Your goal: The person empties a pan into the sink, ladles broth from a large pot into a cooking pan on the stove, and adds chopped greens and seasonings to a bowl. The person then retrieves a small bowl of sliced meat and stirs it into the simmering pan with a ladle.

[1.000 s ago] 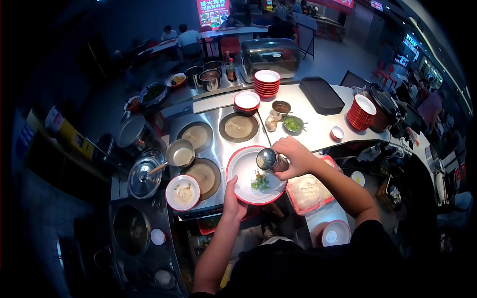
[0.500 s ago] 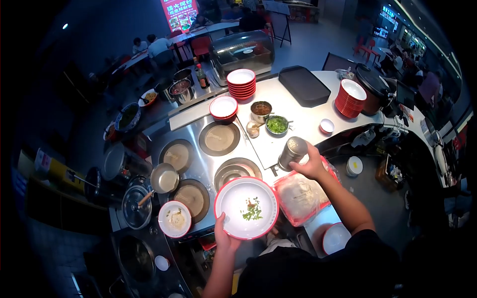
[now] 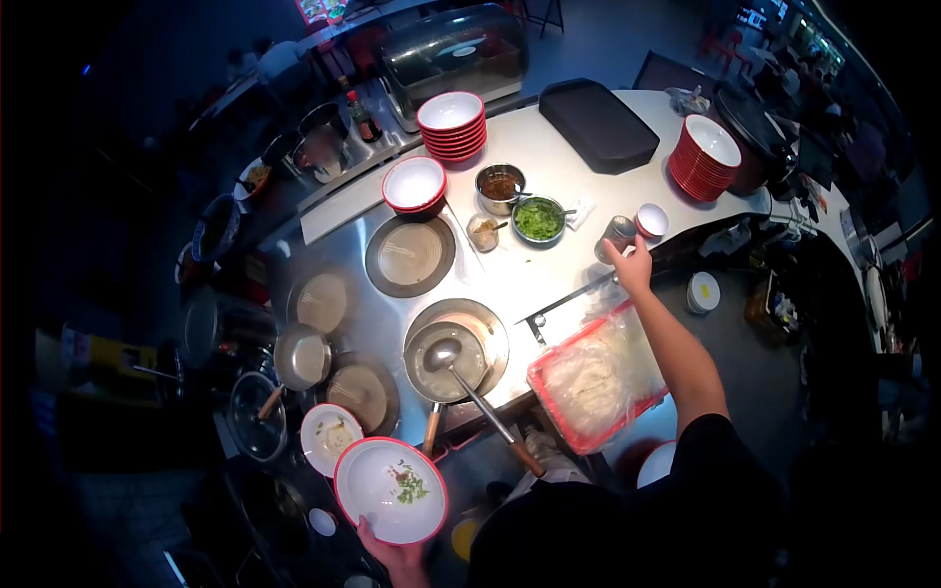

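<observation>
My left hand (image 3: 394,557) grips the near rim of a white bowl with a red edge (image 3: 369,485), which is tilted. Chopped green herbs and a few reddish-brown bits (image 3: 410,483) lie inside it. Across the counter, my right hand (image 3: 632,267) is closed around a metal shaker (image 3: 617,235), beside a small red-and-white cup (image 3: 652,220). Left of the shaker are a metal tub of chopped greens (image 3: 538,219), a tub of brown sauce (image 3: 501,186) and a small jar with a spoon (image 3: 482,233).
A ladle (image 3: 495,416) rests across a wooden-handled pan on the cooktop (image 3: 392,323). Plastic-covered dough (image 3: 593,382) sits in a red tray. Another bowl (image 3: 330,439) stands beside mine. Bowl stacks (image 3: 708,162) and a dark tray (image 3: 599,125) are further back.
The bowl in my left hand has moved left and down, uncovering the pan and ladle. My right hand has carried the shaker away to the back right, beside the small cup.
</observation>
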`<state>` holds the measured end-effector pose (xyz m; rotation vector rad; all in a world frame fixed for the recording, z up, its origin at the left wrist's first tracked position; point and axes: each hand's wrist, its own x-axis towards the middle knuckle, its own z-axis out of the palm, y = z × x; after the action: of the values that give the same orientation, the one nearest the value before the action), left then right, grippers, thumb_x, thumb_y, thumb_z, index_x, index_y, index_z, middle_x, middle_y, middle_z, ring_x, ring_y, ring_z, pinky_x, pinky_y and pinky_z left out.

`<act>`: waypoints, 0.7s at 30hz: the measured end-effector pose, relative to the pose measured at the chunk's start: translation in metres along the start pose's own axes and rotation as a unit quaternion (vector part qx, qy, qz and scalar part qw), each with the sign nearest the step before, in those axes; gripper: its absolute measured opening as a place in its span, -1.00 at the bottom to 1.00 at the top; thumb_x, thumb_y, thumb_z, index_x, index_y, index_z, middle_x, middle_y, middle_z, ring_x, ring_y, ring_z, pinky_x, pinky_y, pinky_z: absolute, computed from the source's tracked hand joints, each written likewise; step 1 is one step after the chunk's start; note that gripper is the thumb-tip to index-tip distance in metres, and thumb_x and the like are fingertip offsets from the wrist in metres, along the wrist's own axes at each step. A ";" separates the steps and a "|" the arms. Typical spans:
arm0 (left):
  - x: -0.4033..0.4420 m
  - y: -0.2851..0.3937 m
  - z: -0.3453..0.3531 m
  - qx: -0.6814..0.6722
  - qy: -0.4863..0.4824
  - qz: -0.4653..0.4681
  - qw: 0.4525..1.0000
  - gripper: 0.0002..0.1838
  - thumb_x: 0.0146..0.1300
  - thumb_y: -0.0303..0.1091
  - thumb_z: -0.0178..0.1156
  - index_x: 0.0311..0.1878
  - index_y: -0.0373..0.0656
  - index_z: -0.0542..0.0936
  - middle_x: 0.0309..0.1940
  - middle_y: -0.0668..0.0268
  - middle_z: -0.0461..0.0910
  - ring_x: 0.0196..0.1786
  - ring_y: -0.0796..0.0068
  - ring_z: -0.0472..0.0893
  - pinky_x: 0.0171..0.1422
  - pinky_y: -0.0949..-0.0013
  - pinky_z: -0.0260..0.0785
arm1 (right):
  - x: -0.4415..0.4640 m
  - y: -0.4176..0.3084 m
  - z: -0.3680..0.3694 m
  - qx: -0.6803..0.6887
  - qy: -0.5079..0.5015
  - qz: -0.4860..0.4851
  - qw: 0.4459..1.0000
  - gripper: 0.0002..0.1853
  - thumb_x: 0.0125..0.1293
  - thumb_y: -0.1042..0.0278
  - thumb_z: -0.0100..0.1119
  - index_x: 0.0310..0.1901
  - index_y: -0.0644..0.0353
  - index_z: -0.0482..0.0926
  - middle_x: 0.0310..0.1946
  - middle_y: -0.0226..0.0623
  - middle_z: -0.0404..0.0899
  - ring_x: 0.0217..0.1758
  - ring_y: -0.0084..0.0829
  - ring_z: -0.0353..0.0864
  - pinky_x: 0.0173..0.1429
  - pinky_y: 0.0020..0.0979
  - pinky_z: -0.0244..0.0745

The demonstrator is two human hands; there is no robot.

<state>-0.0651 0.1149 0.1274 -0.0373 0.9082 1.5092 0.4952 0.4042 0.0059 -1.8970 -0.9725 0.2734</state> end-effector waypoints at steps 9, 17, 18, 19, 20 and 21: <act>0.014 -0.012 0.013 0.041 0.054 0.015 0.998 -0.22 0.35 0.16 -0.01 0.49 -0.17 0.27 0.42 0.08 0.37 0.43 0.00 0.40 0.48 -0.13 0.25 | 0.030 0.071 0.078 0.001 0.044 0.099 0.994 -0.35 0.04 -0.09 0.55 -0.01 0.27 0.59 -0.04 -0.09 0.70 0.05 -0.16 0.69 0.17 -0.24 0.50; 0.020 -0.017 0.020 0.055 0.047 0.016 0.997 -0.22 0.34 0.17 0.00 0.48 -0.17 0.29 0.41 0.09 0.38 0.42 0.01 0.41 0.48 -0.11 0.27 | 0.028 0.103 0.115 0.006 0.038 0.112 0.993 -0.26 0.05 -0.01 0.58 0.17 0.28 0.52 0.06 -0.06 0.67 0.16 -0.18 0.65 0.26 -0.24 0.48; 0.020 -0.016 0.019 0.055 0.054 0.019 0.997 -0.22 0.34 0.16 0.01 0.48 -0.17 0.30 0.41 0.09 0.38 0.42 0.01 0.41 0.47 -0.11 0.27 | 0.029 0.106 0.119 0.015 0.038 0.104 0.994 -0.25 0.05 0.00 0.58 0.18 0.28 0.51 0.07 -0.05 0.66 0.16 -0.17 0.64 0.26 -0.24 0.48; 0.020 -0.016 0.018 0.056 0.060 0.021 0.996 -0.22 0.34 0.16 0.01 0.47 -0.17 0.30 0.41 0.09 0.38 0.42 0.02 0.41 0.47 -0.11 0.27 | 0.030 0.109 0.122 0.025 0.039 0.095 0.994 -0.24 0.04 0.01 0.59 0.19 0.28 0.50 0.07 -0.04 0.66 0.17 -0.16 0.64 0.27 -0.24 0.48; 0.019 -0.016 0.019 0.057 0.058 0.019 0.997 -0.22 0.34 0.16 0.02 0.47 -0.18 0.30 0.41 0.09 0.38 0.41 0.02 0.41 0.47 -0.11 0.27 | 0.033 0.111 0.124 0.028 0.029 0.090 0.995 -0.21 0.04 0.02 0.59 0.23 0.28 0.47 0.09 -0.03 0.65 0.18 -0.16 0.63 0.28 -0.24 0.47; 0.019 -0.015 0.020 0.057 0.056 0.017 0.997 -0.22 0.34 0.16 0.02 0.47 -0.18 0.30 0.41 0.09 0.39 0.41 0.02 0.42 0.48 -0.11 0.27 | 0.034 0.111 0.125 0.030 0.023 0.092 0.995 -0.20 0.04 0.02 0.59 0.23 0.29 0.46 0.11 -0.02 0.63 0.20 -0.16 0.62 0.28 -0.23 0.47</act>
<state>-0.0462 0.1397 0.1232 -0.0229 1.0883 1.4955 0.5052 0.4844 -0.1446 -1.9316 -0.7513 0.3630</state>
